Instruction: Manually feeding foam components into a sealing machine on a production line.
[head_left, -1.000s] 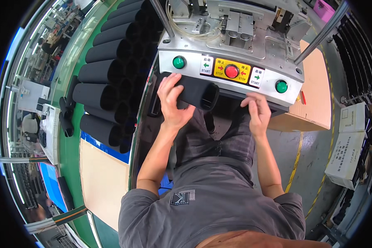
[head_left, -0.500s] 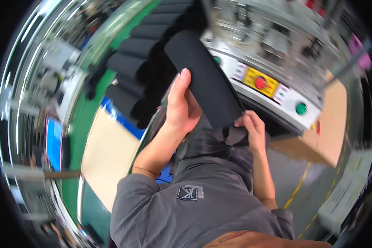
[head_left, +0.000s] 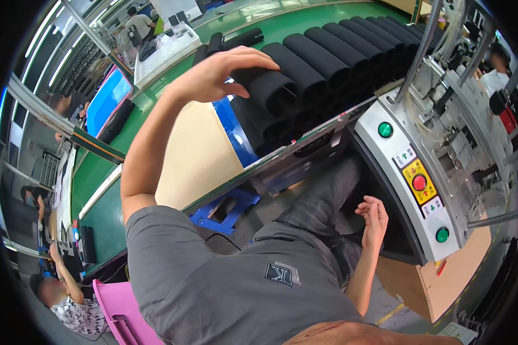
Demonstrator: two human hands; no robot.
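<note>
My left hand (head_left: 227,72) reaches out to the near left end of a stack of black tubes. It curves over a black tube (head_left: 265,89) there, fingers along the top and thumb at the near side. That tube lies on others, its hollow end toward me. My right hand (head_left: 374,221) hovers over my lap beside the machine's front panel, fingers loosely bent and apart, nothing in it.
At right stands a machine (head_left: 380,155) with green buttons and a red one on yellow. A beige board (head_left: 198,155) lies on the green bench (head_left: 106,172) at left. A blue stool (head_left: 224,210), pink chair (head_left: 124,305) and cardboard box (head_left: 408,287) are nearby. Other people work farther off.
The black tube held in both hands over my lap has gone to the stack with my left hand. My right hand has let go of it. The view has turned toward the bench.
</note>
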